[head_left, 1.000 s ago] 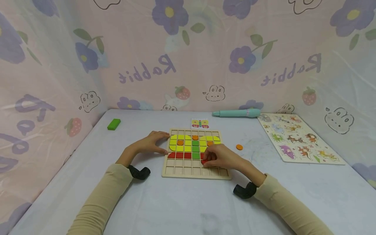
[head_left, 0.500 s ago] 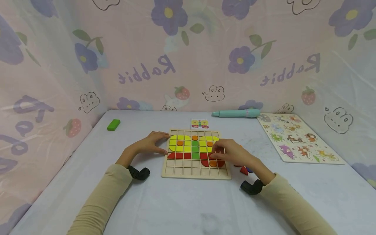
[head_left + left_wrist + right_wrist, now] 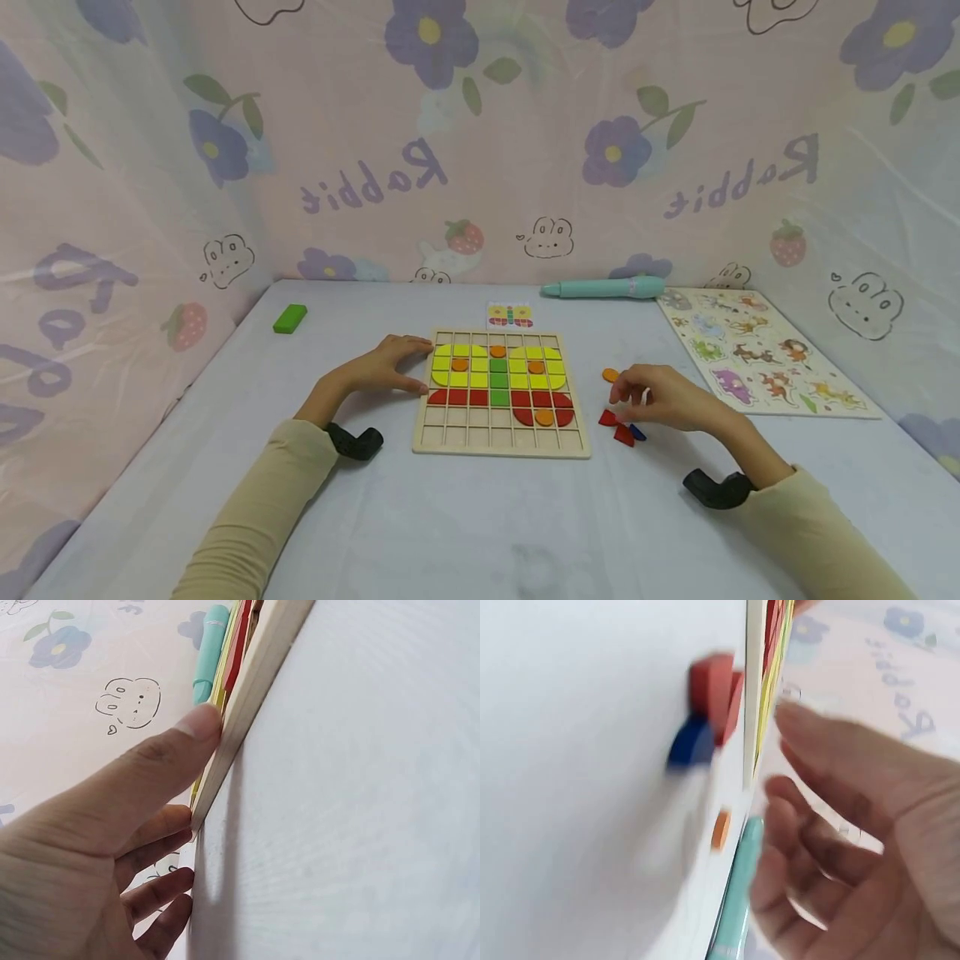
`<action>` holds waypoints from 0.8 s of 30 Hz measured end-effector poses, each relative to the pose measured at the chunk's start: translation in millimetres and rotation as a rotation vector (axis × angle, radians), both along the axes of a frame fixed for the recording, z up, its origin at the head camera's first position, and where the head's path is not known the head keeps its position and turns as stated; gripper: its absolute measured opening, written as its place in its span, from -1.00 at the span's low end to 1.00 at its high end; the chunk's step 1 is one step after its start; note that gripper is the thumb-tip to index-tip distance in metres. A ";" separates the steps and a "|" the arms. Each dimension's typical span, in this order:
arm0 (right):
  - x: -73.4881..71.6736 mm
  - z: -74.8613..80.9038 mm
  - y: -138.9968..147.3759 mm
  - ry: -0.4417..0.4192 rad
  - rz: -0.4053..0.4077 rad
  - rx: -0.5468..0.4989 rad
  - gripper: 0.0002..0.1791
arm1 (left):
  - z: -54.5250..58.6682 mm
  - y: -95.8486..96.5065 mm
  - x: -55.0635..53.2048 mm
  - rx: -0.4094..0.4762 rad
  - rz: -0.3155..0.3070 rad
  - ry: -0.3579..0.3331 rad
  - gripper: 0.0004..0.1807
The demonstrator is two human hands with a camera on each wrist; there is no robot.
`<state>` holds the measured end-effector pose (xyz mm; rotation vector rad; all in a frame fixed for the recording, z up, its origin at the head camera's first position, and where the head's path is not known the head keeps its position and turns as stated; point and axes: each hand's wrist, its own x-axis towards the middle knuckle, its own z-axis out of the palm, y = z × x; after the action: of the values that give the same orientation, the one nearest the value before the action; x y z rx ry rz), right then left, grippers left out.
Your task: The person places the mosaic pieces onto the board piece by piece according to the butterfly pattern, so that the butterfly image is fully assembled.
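A wooden grid board lies mid-table, holding yellow, green, red and orange pieces. My left hand touches its left edge; in the left wrist view the thumb rests at the rim and the other fingers are beside it. To the board's right, my right hand hovers by the loose pieces, fingers loosely bent, with nothing visible between them. Under and in front of it lie two red pieces and a blue piece. An orange disc sits just beyond the fingertips.
Behind the board lies a small pattern card. A mint-green pen is at the back edge. An animal picture board takes up the right side, and a green block the back left. Printed curtains surround the table.
My right hand has left the board and moved right to the loose pieces, uncovering the red pieces and orange disc at the board's lower right. My left hand has stayed at the edge.
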<state>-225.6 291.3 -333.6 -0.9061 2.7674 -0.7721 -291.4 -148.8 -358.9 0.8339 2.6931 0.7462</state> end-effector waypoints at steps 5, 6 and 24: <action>4.3 -3.6 19.8 -0.140 0.035 0.026 -0.63 | -0.4 -0.2 -0.8 -0.010 0.003 0.005 -0.15; 4.4 -4.4 22.0 -0.155 0.041 0.025 -0.62 | -0.4 -0.3 -1.0 -0.012 0.003 0.007 -0.15; 5.3 -9.4 28.7 -0.142 0.056 -0.007 -0.83 | -1.6 0.9 -0.9 -0.005 0.012 -0.001 -0.15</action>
<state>-220.3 320.0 -343.0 -0.8890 2.6081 -0.8042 -292.4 -147.8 -360.5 0.8159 2.7003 0.7419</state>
